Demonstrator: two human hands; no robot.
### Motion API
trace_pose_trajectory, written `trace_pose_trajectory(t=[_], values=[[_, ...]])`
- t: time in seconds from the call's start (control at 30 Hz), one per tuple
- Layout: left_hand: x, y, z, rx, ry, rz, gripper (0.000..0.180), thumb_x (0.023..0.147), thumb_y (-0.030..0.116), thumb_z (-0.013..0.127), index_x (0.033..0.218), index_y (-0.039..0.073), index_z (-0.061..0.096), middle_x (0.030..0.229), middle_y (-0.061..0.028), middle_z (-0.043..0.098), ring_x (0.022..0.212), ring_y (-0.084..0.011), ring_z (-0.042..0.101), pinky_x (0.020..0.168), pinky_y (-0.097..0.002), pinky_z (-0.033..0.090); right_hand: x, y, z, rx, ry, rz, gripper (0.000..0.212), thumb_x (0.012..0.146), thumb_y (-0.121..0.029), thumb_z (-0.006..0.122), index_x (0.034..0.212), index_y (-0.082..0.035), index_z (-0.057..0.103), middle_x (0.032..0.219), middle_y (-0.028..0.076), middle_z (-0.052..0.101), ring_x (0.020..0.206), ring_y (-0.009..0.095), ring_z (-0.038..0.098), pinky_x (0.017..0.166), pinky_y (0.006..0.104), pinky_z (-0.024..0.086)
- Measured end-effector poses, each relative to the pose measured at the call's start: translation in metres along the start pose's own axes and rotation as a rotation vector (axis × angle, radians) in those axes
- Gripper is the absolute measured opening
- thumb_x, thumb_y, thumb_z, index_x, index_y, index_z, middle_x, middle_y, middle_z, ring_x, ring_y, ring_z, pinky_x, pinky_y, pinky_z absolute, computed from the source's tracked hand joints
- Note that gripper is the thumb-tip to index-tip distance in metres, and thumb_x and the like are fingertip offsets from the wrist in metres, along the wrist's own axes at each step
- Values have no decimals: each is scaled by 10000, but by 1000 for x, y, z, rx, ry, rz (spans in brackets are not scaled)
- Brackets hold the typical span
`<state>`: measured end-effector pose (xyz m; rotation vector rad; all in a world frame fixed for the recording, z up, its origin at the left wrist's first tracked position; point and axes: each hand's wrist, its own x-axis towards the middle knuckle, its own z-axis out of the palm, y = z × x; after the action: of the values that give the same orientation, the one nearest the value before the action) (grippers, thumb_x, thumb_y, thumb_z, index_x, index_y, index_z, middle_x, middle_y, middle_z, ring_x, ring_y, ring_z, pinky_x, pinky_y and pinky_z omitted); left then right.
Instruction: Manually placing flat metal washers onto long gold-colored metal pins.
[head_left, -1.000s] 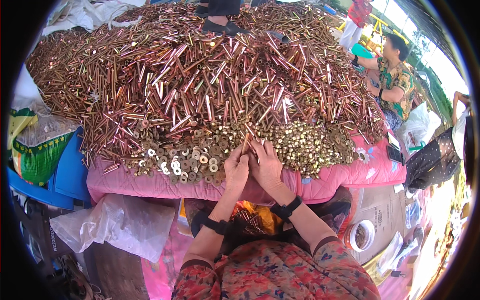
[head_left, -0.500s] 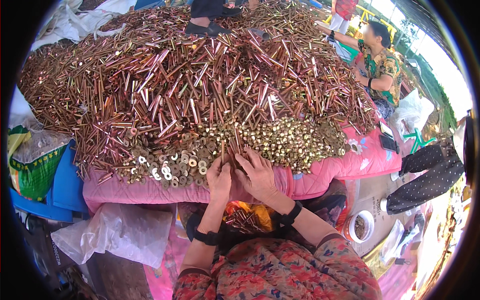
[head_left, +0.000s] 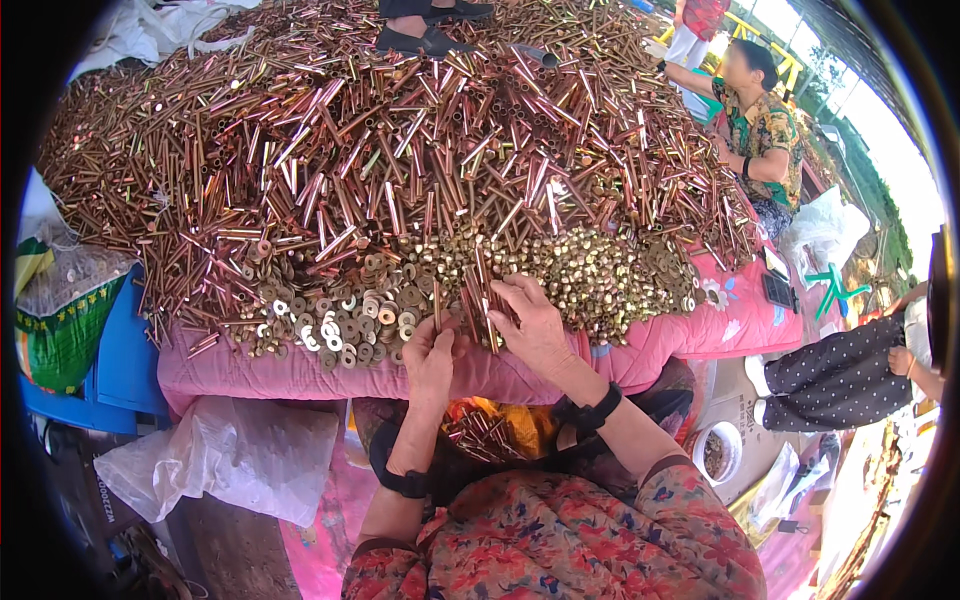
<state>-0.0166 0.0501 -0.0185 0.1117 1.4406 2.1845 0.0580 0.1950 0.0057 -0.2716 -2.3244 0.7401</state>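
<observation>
My left hand [head_left: 430, 362] is closed, pinching one slim metal tube [head_left: 437, 303] upright between thumb and fingertips. Just to its right, my right hand [head_left: 537, 325] curls its thumb and fingers against a small bunch of reddish-gold metal tubes [head_left: 477, 297], which stand fanned and nearly upright. The grip is partly hidden by the tubes. Left of my hands lie flat washers [head_left: 370, 325], some silvery and some dull brass. Small gold-coloured nuts [head_left: 590, 280] are heaped beyond and to the right of my right hand. More tubes lie in my lap [head_left: 478, 435].
A wide mound of loose metal tubes [head_left: 330, 150] covers the far side. A pink quilt [head_left: 290, 368] edges the work surface. Someone in a patterned shirt [head_left: 768, 135] reaches in at the right; dark shoes [head_left: 425, 42] stand atop the mound. A white bucket [head_left: 733, 452] sits lower right.
Both hands have moved slightly apart, and the tube bunch now shows more clearly between them. The left hand still pinches its tube. At the right, a person in dotted trousers has shifted.
</observation>
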Motion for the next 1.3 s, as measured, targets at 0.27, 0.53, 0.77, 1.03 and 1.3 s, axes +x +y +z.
trace_pose_trajectory(t=[0.27, 0.53, 0.77, 1.03, 1.3], values=[[-4, -2, -13, 35, -50, 11, 255, 895, 122, 566, 1108, -20, 571, 774, -31, 628, 514, -14, 430, 429, -147, 301, -8, 11, 2, 27, -60, 190, 362, 770, -60, 644, 1123, -30, 570, 869, 125, 606, 710, 235, 595, 650, 312, 480], [-16, 3, -21, -80, -72, -12, 192, 896, 131, 574, 1047, 14, 560, 772, -81, 650, 464, -33, 421, 399, -163, 301, -10, 19, -7, 110, 116, 222, 254, 770, -75, 654, 1019, -32, 622, 821, 104, 617, 632, 180, 610, 579, 289, 490], [-33, 11, -32, -199, 52, -53, 101, 872, 146, 582, 916, 55, 585, 722, -51, 628, 442, -43, 416, 378, -163, 271, -31, 2, -20, -45, 93, 53, 115, 774, -109, 643, 872, -51, 630, 787, 75, 590, 628, 226, 605, 567, 320, 489], [-45, 20, -31, -212, 176, -22, 93, 828, 132, 595, 878, 55, 603, 664, -16, 579, 435, -49, 404, 373, -167, 262, -28, -36, 48, -264, -284, -20, 237, 778, -144, 610, 969, -8, 577, 833, 117, 533, 625, 281, 611, 506, 379, 491], [-51, 17, -42, -197, 204, -25, 109, 824, 127, 595, 877, 33, 607, 658, -19, 576, 419, -45, 392, 367, -170, 252, -26, -39, 55, -317, -285, 3, 178, 767, -130, 597, 906, -23, 570, 817, 115, 524, 603, 297, 605, 502, 393, 493]])
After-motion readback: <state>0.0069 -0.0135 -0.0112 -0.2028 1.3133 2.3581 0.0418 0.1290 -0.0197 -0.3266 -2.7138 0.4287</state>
